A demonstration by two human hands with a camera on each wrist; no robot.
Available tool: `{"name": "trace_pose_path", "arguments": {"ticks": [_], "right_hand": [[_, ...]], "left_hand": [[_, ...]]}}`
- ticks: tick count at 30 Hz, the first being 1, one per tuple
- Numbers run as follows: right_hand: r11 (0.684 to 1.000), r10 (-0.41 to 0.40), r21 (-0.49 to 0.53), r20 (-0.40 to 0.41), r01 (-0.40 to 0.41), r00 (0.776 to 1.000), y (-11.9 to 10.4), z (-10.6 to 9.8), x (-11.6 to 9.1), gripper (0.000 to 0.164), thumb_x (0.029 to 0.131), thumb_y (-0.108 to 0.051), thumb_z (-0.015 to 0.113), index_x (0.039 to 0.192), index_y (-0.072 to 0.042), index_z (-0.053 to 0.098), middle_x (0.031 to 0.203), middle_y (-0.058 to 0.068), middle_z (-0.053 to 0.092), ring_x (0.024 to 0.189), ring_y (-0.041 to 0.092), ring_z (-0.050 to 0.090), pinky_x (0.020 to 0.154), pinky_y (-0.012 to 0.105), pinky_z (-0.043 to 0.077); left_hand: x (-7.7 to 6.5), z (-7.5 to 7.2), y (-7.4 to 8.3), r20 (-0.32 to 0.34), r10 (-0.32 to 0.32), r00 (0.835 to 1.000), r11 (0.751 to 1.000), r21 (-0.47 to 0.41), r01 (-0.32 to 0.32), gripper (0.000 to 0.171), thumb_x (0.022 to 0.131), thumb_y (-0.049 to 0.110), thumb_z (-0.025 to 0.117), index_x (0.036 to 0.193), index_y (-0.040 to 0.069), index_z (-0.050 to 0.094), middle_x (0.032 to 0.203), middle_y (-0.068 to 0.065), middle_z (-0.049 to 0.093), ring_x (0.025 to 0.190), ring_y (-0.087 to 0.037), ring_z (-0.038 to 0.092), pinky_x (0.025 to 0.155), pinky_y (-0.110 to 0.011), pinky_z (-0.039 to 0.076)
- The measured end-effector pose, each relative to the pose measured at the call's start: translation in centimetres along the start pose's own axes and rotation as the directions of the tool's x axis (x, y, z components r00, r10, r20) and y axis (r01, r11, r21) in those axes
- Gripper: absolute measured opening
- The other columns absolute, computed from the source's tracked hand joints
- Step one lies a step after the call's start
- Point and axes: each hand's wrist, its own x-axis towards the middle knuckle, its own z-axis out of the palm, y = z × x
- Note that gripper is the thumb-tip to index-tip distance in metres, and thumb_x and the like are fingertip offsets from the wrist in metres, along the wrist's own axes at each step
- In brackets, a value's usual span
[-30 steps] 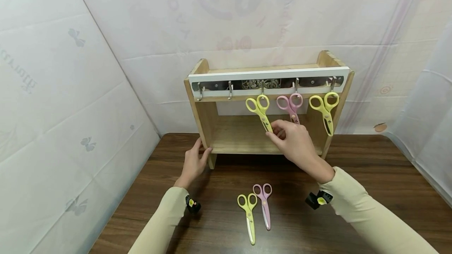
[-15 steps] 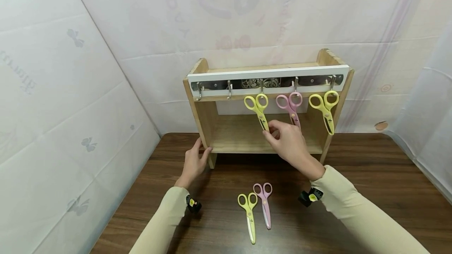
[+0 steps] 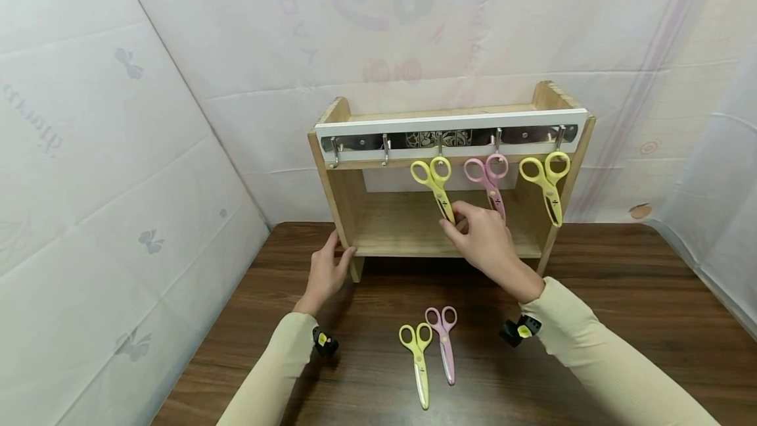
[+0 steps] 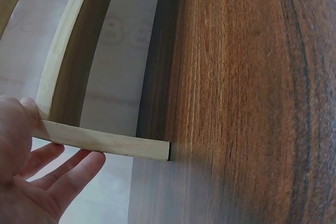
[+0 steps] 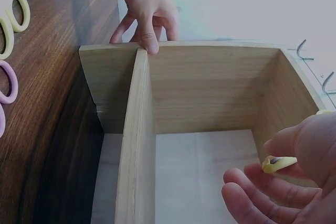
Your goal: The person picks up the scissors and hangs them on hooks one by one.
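Note:
My right hand (image 3: 481, 240) pinches the blade end of yellow scissors (image 3: 439, 187), its thumb on one side and fingers on the other. The right handle loop of these scissors is at the middle hook (image 3: 440, 142) of the rail. In the right wrist view, the yellow blade tip (image 5: 277, 164) pokes out between thumb and fingers. My left hand (image 3: 324, 275) grips the left side panel (image 4: 105, 141) of a small wooden shelf, thumb at its front edge, fingers round the outside. Pink scissors (image 3: 487, 177) and other yellow scissors (image 3: 547, 184) hang from the two hooks further right.
Two bare hooks are at the rail's left, a left one (image 3: 334, 152) and its neighbour (image 3: 386, 150). On the dark wooden table (image 3: 621, 307), in front of the shelf, lie yellow scissors (image 3: 419, 363) and pink scissors (image 3: 445, 344). A white patterned cloth (image 3: 266, 84) covers the walls behind.
My right hand and forearm have shifted slightly left, still pinching the yellow scissors by the blade. The left hand has stayed on the side panel.

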Motion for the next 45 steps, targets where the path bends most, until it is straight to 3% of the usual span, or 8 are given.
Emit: {"name": "trace_pose_path", "arguments": {"ticks": [16,22,29,34,45], "right_hand": [[1.000,0.016,-0.010,0.032,-0.015,0.999,0.2,-0.1,0.0,0.014,0.095,-0.023,0.074,0.102,-0.011,0.071,0.082,-0.001,0.074,0.069,0.015,0.070,0.054,0.041,0.053],[0.999,0.003,-0.032,0.077,0.000,0.997,0.5,-0.4,-0.7,0.032,0.095,-0.024,0.075,0.122,-0.010,0.066,0.088,0.002,0.077,0.074,0.021,0.073,0.059,0.047,0.055],[0.999,-0.015,-0.031,0.155,0.020,0.988,1.2,-0.7,-2.4,0.059,0.095,-0.024,0.076,0.145,-0.008,0.049,0.090,0.002,0.078,0.076,0.022,0.073,0.066,0.050,0.057],[0.997,-0.037,-0.056,0.158,0.046,0.987,1.6,-0.7,-4.2,0.063,0.092,-0.023,0.079,0.145,-0.007,0.048,0.084,-0.002,0.075,0.067,0.017,0.069,0.058,0.044,0.055],[0.991,0.078,-0.126,0.282,-0.043,0.956,2.5,0.3,-8.1,0.063,0.094,-0.029,0.077,0.148,-0.009,0.049,0.078,-0.007,0.070,0.058,0.006,0.056,0.045,0.029,0.044]], "left_hand": [[0.0,0.0,0.0,0.005,-0.015,1.000,1.000,-0.001,0.015,0.044,0.103,0.011,0.065,0.143,0.001,0.052,0.122,-0.027,0.069,0.103,-0.042,0.071,0.080,-0.053,0.061],[0.0,0.0,0.1,0.001,-0.007,1.000,1.000,0.001,0.007,0.044,0.103,0.011,0.065,0.143,0.002,0.052,0.122,-0.026,0.069,0.103,-0.043,0.071,0.079,-0.054,0.061],[0.0,0.0,0.0,-0.003,-0.002,1.000,1.000,0.010,0.002,0.044,0.102,0.013,0.066,0.143,0.003,0.053,0.122,-0.024,0.070,0.103,-0.040,0.072,0.079,-0.052,0.062],[-0.1,-0.1,-0.3,-0.002,-0.008,1.000,1.000,0.002,0.008,0.044,0.103,0.014,0.066,0.143,0.004,0.053,0.122,-0.024,0.070,0.101,-0.040,0.072,0.077,-0.051,0.062],[0.0,0.0,-0.2,0.002,0.015,1.000,1.000,-0.005,-0.015,0.044,0.103,0.014,0.065,0.143,0.002,0.053,0.125,-0.025,0.068,0.099,-0.040,0.073,0.075,-0.049,0.063]]}}
